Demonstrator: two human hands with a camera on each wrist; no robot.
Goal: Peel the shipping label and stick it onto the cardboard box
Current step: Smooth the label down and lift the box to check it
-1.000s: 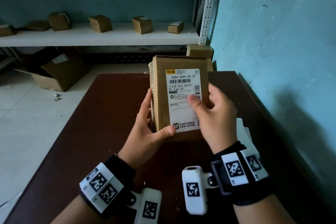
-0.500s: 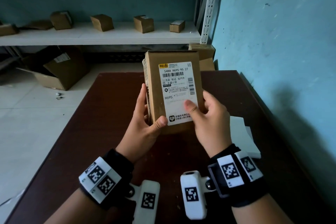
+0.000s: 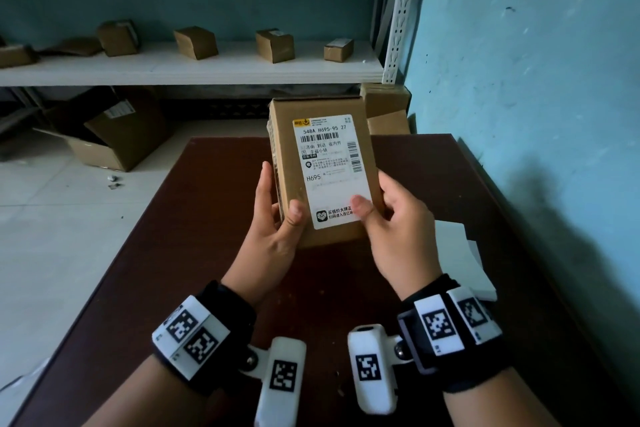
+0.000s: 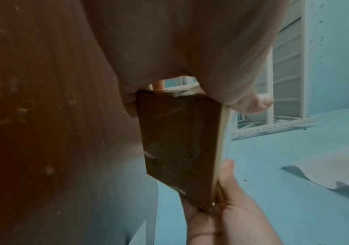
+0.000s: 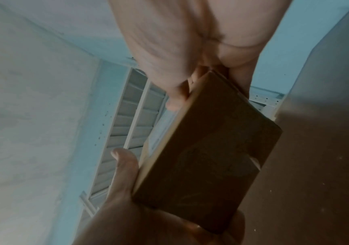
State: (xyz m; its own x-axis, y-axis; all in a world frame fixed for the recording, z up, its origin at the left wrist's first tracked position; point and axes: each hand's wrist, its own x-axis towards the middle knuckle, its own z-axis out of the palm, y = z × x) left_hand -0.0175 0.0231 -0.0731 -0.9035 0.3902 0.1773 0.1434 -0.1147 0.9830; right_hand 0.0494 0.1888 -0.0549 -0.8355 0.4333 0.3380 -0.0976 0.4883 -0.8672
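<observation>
One cardboard box [image 3: 320,170] held upright above the dark counter [image 3: 180,253], one shipping label [image 3: 330,170] stuck flat on its face toward me; my left hand [image 3: 273,239] grips its 9 o'clock edge, thumb on the front, and my right hand [image 3: 394,222] grips the 3 o'clock edge, thumb pressing the label's lower corner. Shelf [image 3: 194,69] at 12 o'clock carries four small closed boxes plus two more at its left end, contents not visible. One white stack of sheets [image 3: 460,260] lies on the counter at 3 o'clock, one open carton [image 3: 114,139] on the floor at 10 o'clock, inside too dark to tell.
</observation>
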